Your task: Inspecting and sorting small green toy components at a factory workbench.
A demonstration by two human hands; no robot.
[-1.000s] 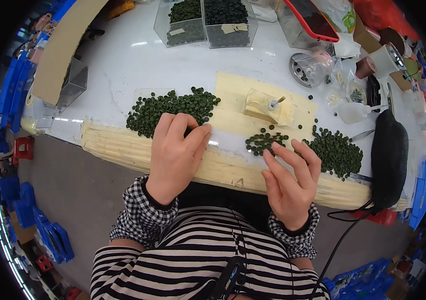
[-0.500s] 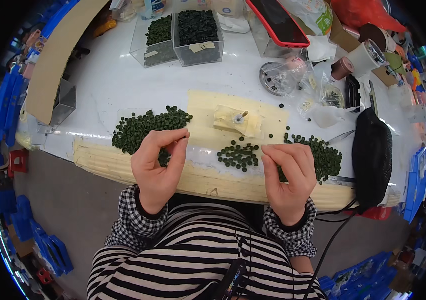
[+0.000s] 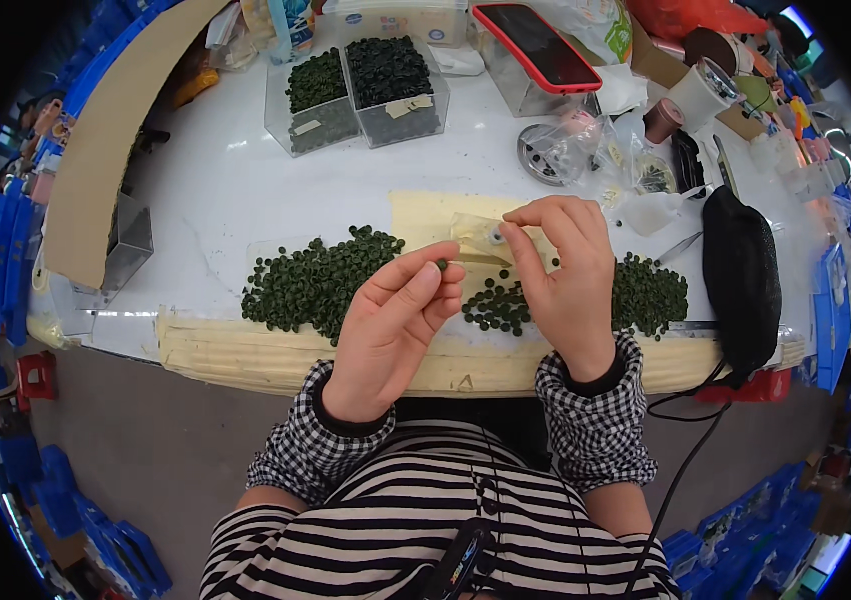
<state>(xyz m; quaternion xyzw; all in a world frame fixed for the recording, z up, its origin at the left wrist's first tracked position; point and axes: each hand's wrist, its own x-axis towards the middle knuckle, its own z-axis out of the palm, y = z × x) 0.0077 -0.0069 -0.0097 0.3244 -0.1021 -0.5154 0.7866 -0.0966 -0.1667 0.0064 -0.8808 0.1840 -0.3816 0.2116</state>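
Observation:
My left hand (image 3: 386, 325) pinches a small round dark green disc (image 3: 443, 264) between thumb and fingertips, above the table. My right hand (image 3: 571, 280) is closed in a pinch beside a tape-wrapped block (image 3: 473, 237) with a small pale fitting on top; what its fingertips hold, if anything, is too small to make out. A large pile of green discs (image 3: 316, 280) lies left of my left hand. Below the block is a smaller scatter of discs (image 3: 498, 306), partly hidden by my right hand. Another pile (image 3: 651, 295) lies right of that hand.
Two clear bins of discs (image 3: 396, 120) stand at the back, near a red-cased phone (image 3: 538, 48) on a box. A black mesh pouch (image 3: 743, 290) with cables lies at right. Cardboard (image 3: 96, 150) stands at left; a padded strip (image 3: 246, 350) lines the front edge.
Both hands have moved inward and closer together. My left hand has turned, showing the disc in its pinch. My right hand has risen to the taped block.

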